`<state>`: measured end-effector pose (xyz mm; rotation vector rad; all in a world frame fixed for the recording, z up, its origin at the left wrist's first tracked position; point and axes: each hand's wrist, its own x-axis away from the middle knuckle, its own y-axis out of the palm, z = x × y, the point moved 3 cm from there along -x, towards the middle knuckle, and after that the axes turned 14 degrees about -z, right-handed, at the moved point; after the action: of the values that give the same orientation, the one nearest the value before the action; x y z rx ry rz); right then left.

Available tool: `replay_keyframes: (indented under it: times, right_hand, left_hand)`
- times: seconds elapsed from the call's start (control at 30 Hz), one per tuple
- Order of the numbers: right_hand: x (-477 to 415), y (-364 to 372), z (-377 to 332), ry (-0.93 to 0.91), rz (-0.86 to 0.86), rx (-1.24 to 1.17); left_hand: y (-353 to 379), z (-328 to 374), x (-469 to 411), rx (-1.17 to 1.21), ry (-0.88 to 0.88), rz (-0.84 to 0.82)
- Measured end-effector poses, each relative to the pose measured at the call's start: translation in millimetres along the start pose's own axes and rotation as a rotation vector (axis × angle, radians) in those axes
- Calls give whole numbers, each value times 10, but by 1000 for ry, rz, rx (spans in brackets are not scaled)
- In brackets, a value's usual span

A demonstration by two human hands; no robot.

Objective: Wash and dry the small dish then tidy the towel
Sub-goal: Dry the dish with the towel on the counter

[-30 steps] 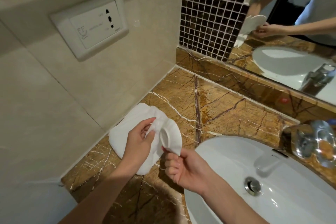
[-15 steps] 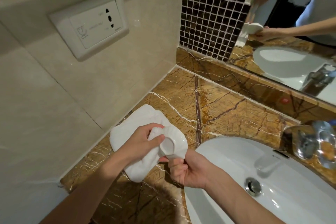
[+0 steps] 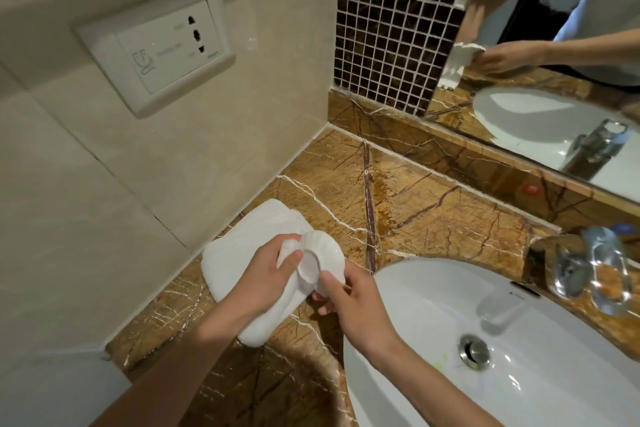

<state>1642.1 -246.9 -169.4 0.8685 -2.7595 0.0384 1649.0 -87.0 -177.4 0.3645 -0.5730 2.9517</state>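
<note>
In the head view, a small white dish point(image 3: 320, 258) is held just above the marble counter point(image 3: 433, 211), beside the left rim of the sink point(image 3: 408, 274). The dish is turned with its underside and round foot toward the camera. It is gripped at its lower edge by the right hand point(image 3: 349, 302), whose fingers point(image 3: 327, 282) are clamped on the rim. A fold of the white towel point(image 3: 249, 243) is pressed against the dish by the left hand point(image 3: 268, 276), whose fingers are closed on the cloth; the rest of the towel is spread on the counter against the wall. The step is judged to be drying, with the tidying of the towel not yet done. A wet patch can be seen on the counter behind the towel, and a faucet point(image 3: 571, 267) stands at the right, blurred. The dish is held only by its edge, so it could be twisted out of the grip if the towel is rubbed too hard, and chipped on the marble or the sink. The glazed surface is likely slick if still damp, which would make a slip easier. The trailing towel could also be dragged into the wet patch, leaving it damp for folding.
</note>
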Motion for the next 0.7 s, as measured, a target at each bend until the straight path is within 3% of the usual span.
replay_keyframes:
  times: [0.07,0.23,0.43,0.6,0.7]
  right_hand:
    - [34,3,14,-60,31,223]
    - [102,9,25,-115,51,609]
    - [27,67,32,-82,-3,756]
    - [-84,-23,-18,4,-34,783]
    - [-110,-62,-45,40,-60,745]
  left_hand:
    - [21,-2,28,-21,-2,30]
    - [-46,2,143,6,-47,301]
    - [23,92,158,-49,-23,222]
    - [212,273,261,-147,135,104]
    - [226,296,301,-226,177,120]
